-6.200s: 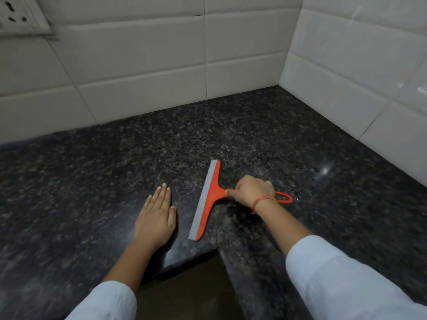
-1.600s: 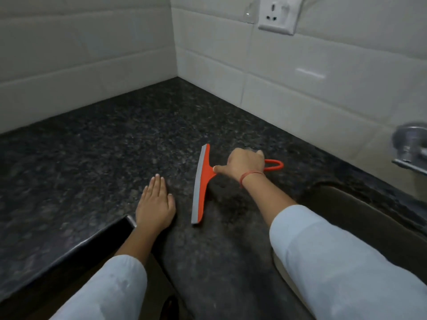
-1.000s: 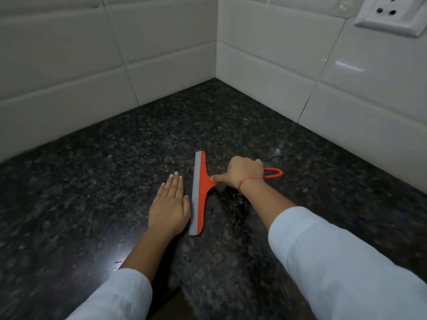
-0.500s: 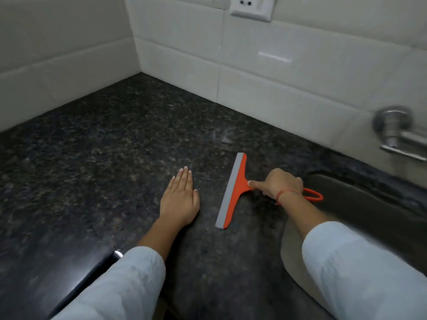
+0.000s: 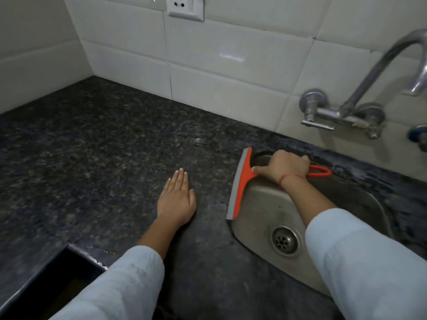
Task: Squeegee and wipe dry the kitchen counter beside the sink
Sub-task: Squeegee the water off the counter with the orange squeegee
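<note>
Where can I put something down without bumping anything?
The dark counter between the left hand and the tiled wall is bare, right into the corner. Crowded: the sink edge, where the right hand holds the squeegee.

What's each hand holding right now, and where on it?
The right hand grips the orange squeegee by its handle. The left hand holds nothing, resting flat on the counter.

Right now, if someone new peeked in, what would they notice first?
The bright orange squeegee jumps out: it sits at the left rim of the steel sink, gripped by the right hand. Next comes the left hand, lying flat on the dark speckled counter, and the shiny tap on the white tiled wall above the sink.
</note>
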